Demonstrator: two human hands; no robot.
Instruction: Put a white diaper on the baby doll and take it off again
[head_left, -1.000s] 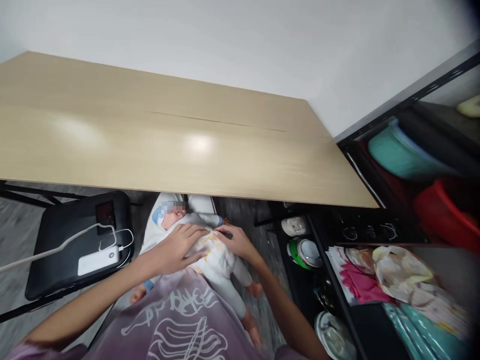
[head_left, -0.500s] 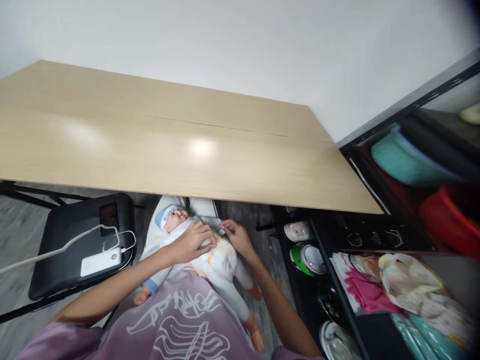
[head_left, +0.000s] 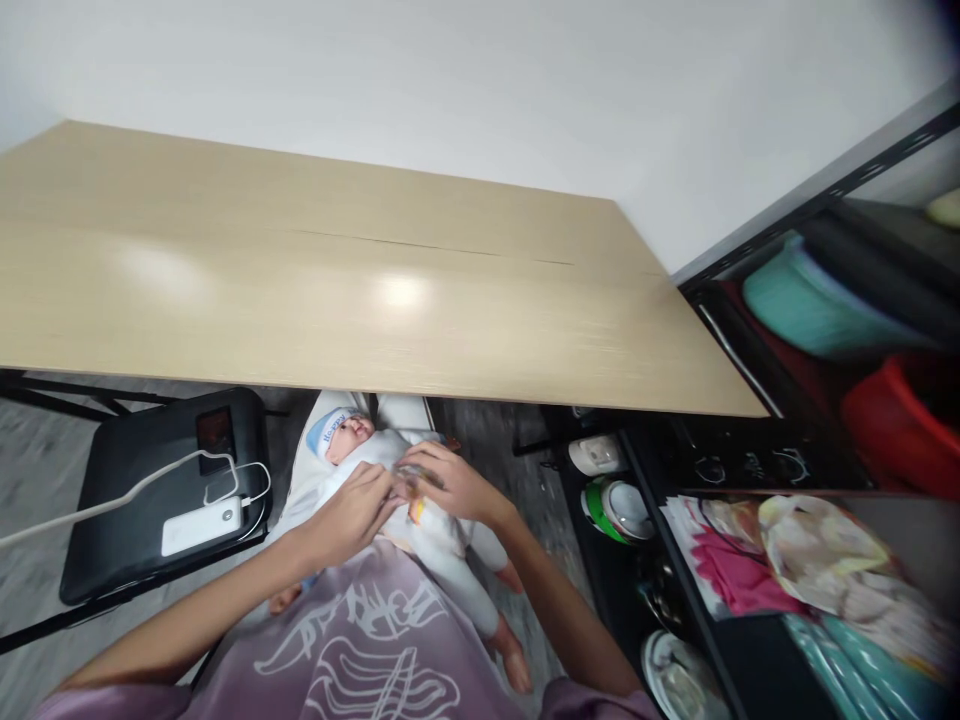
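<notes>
Doll (head_left: 420,500) on the lap, below the desk (head_left: 337,290) edge, head in a blue-and-white cap toward the desk, legs toward the body, bare feet past the purple shirt (head_left: 360,650). White suit on the doll, a yellow patch at the belly.

Left hand (head_left: 346,515) on the doll's chest, fingers curled down onto the white cloth. Right hand (head_left: 448,483) just beside it, on the doll's belly, fingertips pinched together on the cloth near the yellow patch. Fingertips of both hands nearly touching over the doll's middle. Grip of the left: bent fingers pressed on the cloth, whether clamped on a fold cannot tell. Grip of the right: thumb and fingers together on a bit of the doll's clothing.

Left of the doll, a black chair (head_left: 150,500) with a white power bank (head_left: 201,526) on its seat, a white cable (head_left: 112,495) running from it off to the left. Right of the doll, a black shelf (head_left: 675,560) with bowls, a white-and-green pot (head_left: 615,505), pink cloth (head_left: 727,580) and teal things. White pad under the doll's head, partly hidden by the desk. Bare desk top above the doll, white wall behind it.
</notes>
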